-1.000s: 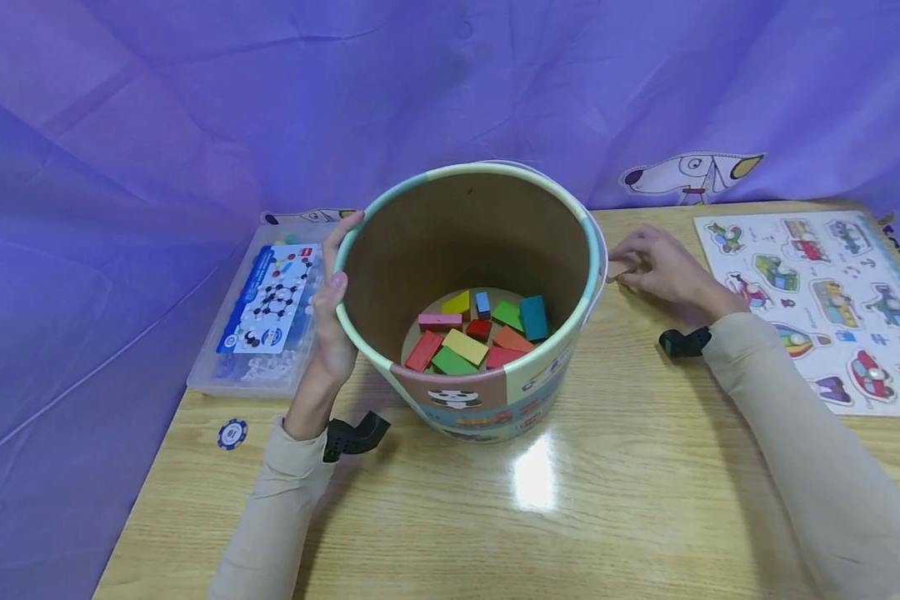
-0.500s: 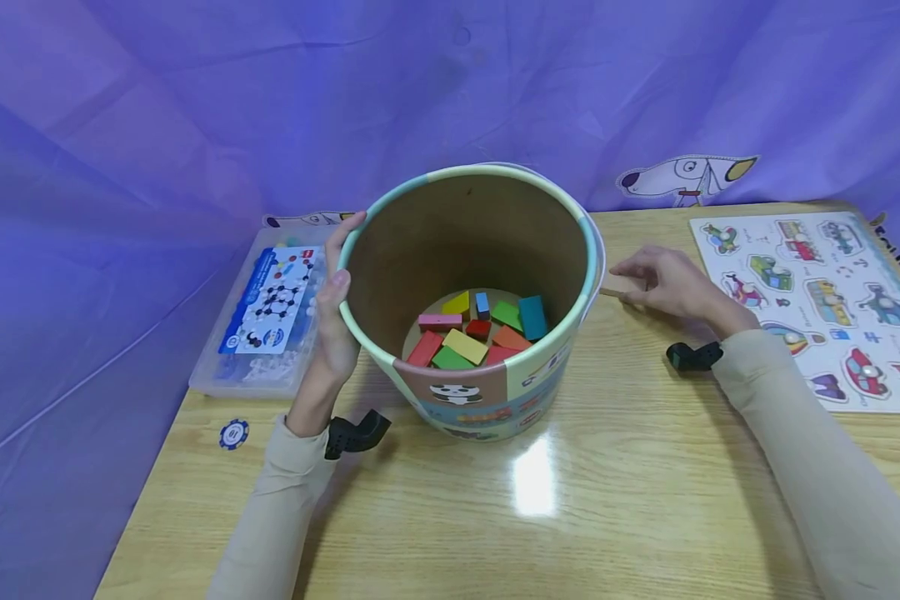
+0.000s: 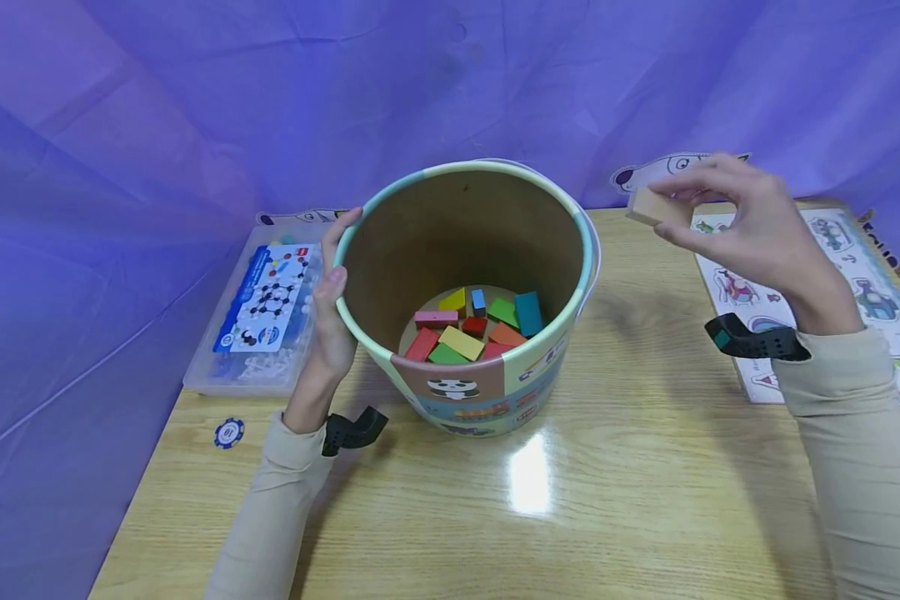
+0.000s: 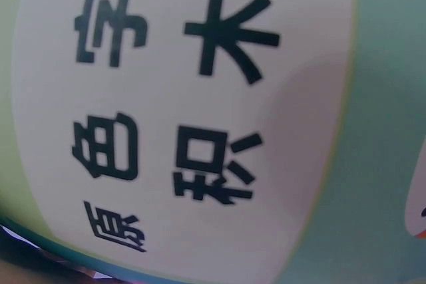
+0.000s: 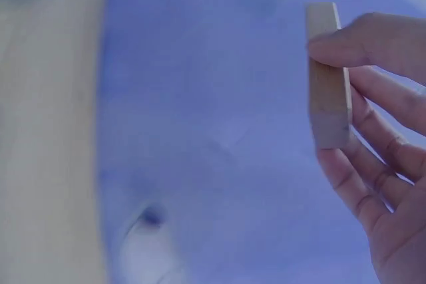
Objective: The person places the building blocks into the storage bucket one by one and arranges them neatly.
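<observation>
A large round bucket (image 3: pixel 450 389) with a panda on its patterned side stands on the table. Several coloured wooden blocks (image 3: pixel 462 343) lie on its bottom. My left hand (image 3: pixel 333 325) holds the bucket's left side, thumb and a fingertip at the rim; the left wrist view is filled by the bucket's printed wall. To the right of the bucket, raised above the table, my right hand (image 3: pixel 757 225) pinches a plain wooden block (image 3: pixel 654 206) between thumb and fingers. That block (image 5: pixel 328 84) appears upright in the right wrist view, with the thumb across its near face.
Left of the bucket lies a clear plastic case (image 3: pixel 258 308) with a molecule-model label. A blue and white chip (image 3: pixel 228 432) sits in front of it. A picture puzzle board (image 3: pixel 877 292) lies at the right, partly behind my right arm. A purple cloth (image 3: pixel 420 83) hangs behind the table.
My right hand has lifted the plain wooden block off the table beside the bucket and moved up and to the right. The left hand stays on the rim.
</observation>
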The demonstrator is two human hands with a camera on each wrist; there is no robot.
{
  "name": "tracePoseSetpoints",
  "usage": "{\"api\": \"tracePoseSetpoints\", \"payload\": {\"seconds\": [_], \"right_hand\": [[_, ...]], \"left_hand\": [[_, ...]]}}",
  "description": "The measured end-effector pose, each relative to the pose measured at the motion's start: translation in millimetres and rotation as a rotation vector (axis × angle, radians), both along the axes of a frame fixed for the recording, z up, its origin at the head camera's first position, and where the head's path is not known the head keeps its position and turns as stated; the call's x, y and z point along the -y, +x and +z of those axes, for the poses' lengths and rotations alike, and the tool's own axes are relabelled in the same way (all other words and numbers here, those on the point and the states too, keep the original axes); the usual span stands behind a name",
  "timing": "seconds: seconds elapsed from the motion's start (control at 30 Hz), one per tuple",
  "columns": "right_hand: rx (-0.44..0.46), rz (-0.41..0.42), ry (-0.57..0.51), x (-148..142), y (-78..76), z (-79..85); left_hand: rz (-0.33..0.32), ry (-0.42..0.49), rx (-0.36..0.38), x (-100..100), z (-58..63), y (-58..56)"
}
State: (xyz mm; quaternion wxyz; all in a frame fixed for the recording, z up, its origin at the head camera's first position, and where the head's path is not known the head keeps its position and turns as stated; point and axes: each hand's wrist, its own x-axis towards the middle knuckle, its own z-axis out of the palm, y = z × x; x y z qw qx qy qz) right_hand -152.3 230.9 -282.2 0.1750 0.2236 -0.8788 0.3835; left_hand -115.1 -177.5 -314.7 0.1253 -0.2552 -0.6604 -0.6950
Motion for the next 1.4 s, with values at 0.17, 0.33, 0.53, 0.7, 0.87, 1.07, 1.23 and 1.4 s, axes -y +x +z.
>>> {"api": "tracePoseSetpoints", "payload": {"seconds": [0.17,0.33,0.53,0.7,0.87,1.07,1.23,1.4], "right_hand": [[-0.076,0.176,-0.215,37.2,14.3,40.6],[-0.114,0.325,-0.203,74.4,24.7,59.0],[-0.137,0.383,-0.120,99.9,25.9,60.0],[-0.140,0.424,-0.118,108.5,26.6,59.8],[-0.151,0.481,-0.113,112.8,27.6,59.5],[-0.158,0.490,-0.070,106.9,30.2,61.4],[-0.155,0.444,-0.041,88.5,38.5,65.0],[-0.146,0.339,-0.003,59.9,46.2,62.3]], "left_hand": [[0.004,-0.004,0.004,-0.3,-0.5,1.2],[0.001,0.002,0.010,-2.4,-1.3,0.0],[0.005,-0.009,0.022,-5.0,-2.7,0.2],[0.008,-0.007,0.015,-5.5,-2.0,2.0],[-0.003,-0.004,0.007,-5.3,-0.4,3.4],[-0.008,-0.003,0.015,-6.7,-1.6,3.3],[-0.007,0.003,0.014,-7.6,-2.0,1.3],[-0.008,-0.012,0.013,-6.3,-0.4,0.9]]}}
